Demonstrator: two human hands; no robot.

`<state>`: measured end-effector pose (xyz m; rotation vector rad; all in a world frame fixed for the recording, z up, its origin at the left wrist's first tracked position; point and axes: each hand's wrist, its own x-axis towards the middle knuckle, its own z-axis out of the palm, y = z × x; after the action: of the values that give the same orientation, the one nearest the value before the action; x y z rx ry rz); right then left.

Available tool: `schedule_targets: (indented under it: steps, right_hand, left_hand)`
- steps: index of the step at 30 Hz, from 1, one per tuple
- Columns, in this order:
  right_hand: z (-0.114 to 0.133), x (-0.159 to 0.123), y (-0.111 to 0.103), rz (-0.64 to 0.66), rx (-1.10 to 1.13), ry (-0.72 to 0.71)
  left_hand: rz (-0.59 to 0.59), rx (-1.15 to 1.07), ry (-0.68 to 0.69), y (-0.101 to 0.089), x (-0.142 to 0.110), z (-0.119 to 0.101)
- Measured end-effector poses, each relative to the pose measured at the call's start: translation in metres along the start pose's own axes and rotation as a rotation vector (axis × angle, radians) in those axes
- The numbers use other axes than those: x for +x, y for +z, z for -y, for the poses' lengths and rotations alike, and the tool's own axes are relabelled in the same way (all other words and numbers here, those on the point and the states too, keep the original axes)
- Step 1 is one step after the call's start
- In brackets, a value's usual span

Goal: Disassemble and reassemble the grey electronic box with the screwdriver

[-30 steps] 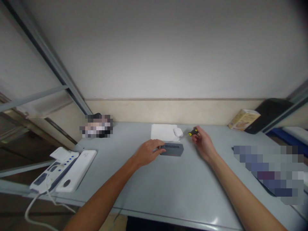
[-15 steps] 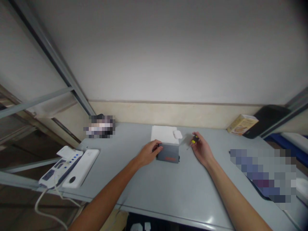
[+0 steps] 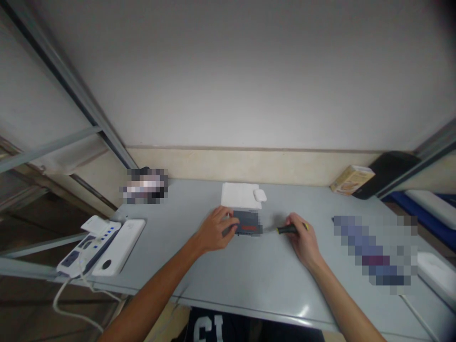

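A small dark grey box-shaped device (image 3: 248, 219) with an orange-red label is on the table in front of me. My left hand (image 3: 215, 231) is closed on its left end, thumb in front and fingers over the top. To the right, my right hand (image 3: 302, 240) is wrapped round the black-and-yellow handle of a screwdriver (image 3: 287, 229). The screwdriver points left toward the device's right end; whether its tip touches is too blurred to tell. Just behind the device lies a flat white sheet or pad (image 3: 238, 194), with a small rounded white object (image 3: 260, 195) at its right edge.
On the left of the grey table (image 3: 228, 280) lie a power strip (image 3: 90, 249) with cables and a long white power bank-like slab (image 3: 119, 247). At the back right stand a yellow box (image 3: 352, 179) and a black object (image 3: 386, 172). Blurred items lie on both sides.
The screwdriver has turned from pointing down to lying nearly level toward the device. My right hand has come lower. The device has tipped, showing a ridged lower edge.
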<state>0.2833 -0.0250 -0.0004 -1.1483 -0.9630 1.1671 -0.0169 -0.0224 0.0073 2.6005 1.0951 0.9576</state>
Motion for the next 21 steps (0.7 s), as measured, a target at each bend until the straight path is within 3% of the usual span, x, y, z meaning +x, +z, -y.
schedule_targets:
  steps: [4, 9, 21]
  right_hand:
    - [-0.007, -0.017, -0.013, -0.083, -0.214, -0.106]
    - [-0.009, -0.020, -0.018, -0.206, -0.308, -0.159]
    - [0.001, -0.024, -0.011, -0.135, -0.428, -0.193]
  left_hand:
    - [0.085, 0.099, 0.156, 0.001, -0.013, -0.008]
    - [0.099, 0.112, 0.140, 0.006, -0.013, -0.005]
    - [0.115, 0.153, 0.141, 0.010, -0.011, -0.002]
